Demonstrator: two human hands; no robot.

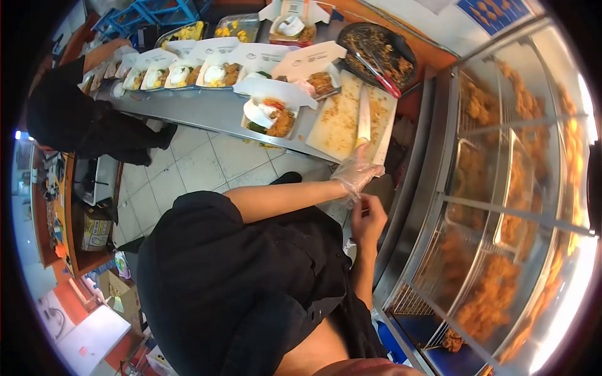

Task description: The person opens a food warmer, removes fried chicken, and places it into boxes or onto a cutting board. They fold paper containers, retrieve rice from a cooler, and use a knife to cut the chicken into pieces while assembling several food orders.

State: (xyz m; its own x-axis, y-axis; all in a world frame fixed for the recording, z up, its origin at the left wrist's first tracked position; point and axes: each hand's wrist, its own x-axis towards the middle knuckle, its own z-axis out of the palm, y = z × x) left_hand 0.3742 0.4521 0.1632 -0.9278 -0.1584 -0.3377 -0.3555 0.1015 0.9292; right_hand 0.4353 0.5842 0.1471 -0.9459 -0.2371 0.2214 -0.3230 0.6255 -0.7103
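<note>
My left hand [359, 173] wears a clear plastic glove, its fingers stretched out by the lower edge of a white cutting board [335, 128]. On that board, strewn with crumbs, lies a knife [364, 116]; its handle end is close to my left fingertips, and I cannot tell if they touch. Bare, my right hand [369, 219] pinches the glove's cuff [347, 195] at my left wrist. Left of the board, an open box [269, 118] holds fried food, white sauce and greens. Another open box [321, 83] of fried food stands behind it.
Red-handled tongs [384, 81] rest in a dark pan [376, 53] of brown bits. More open food boxes [216, 74] line the steel counter [207, 109]. Another person [81, 113] in dark clothes stands at the far left. A glass display case [458, 194] of fried food is on the right.
</note>
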